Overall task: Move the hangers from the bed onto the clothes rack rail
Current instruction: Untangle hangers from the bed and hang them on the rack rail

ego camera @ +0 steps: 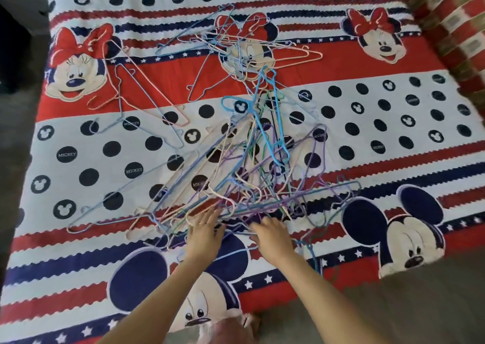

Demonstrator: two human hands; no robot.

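1. Hangers (252, 175) lie in a tangled heap on the bed (78, 265), directly ahead of both hands and running away from them toward the far side of the bed.
2. The heap's long axis points away from the person; its near edge is a cluster of straight bottom bars lying crosswise just beyond the fingertips.
3. The left hand (203, 234) reaches in with fingers spread fairly straight, touching the near wires; no closed grip shows.
4. The right hand (273, 236) sits just beside it, fingers bent down into the wires. Whether it pinches one I cannot tell; the view is blurred.
5. Both hands are about equally near the heap; the left sits closer to the pale and pink wires, the right closer to the purple and blue ones.
6. Count: two hands, one bed. The hangers are too interlaced to count exactly; dozens seems a fair judgement, in one large near heap, a smaller tangle (244, 47) well beyond it, and a few strays (136, 99) far to the left.
7. The clothes rack rail is out of view.
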